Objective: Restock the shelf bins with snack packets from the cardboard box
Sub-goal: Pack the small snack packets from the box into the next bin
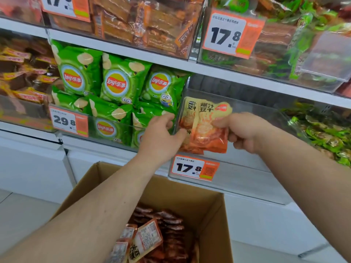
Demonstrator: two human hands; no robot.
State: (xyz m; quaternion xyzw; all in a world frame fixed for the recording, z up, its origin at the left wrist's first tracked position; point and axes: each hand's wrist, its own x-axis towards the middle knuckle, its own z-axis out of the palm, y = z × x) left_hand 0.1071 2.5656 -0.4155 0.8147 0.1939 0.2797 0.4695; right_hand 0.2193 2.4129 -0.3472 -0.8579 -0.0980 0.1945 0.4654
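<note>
Shelving (pixel 121 51): white, tiered, carrying clear plastic bins across the full width of the head view.

Cardboard box (pixel 212 209): open-topped, low in the frame below the shelving, between the two forearms; brown and orange snack packets (pixel 150 238) are piled inside it.

Upper bins: one with brown-orange wrapped bars (pixel 133 21), one to its right with mixed green and brown packs (pixel 296 44), the latter fronted by a price tag reading 17.8 (pixel 230 33).

Chip bin (pixel 114 128): middle tier, left of centre, stacked with green chip bags (pixel 115 80); price tag 29.8 (pixel 69 121) on its front.

Target bin (pixel 247 109): clear, just right of the chip bin, with a price tag 17.8 (pixel 195 168) below it. Further right, a bin of small green packets (pixel 326 133).

Held packets (pixel 205 124): a small bunch of cream-and-orange snack packets, raised at the front of the target bin, above its tag.

Right hand (pixel 245 131): fingers curled round the right side of the held packets, gripping them.

Left hand (pixel 161 133): thumb on the left edge of the held packets, fingers bent at the divider beside the chip bags; the exact hold is partly hidden.
</note>
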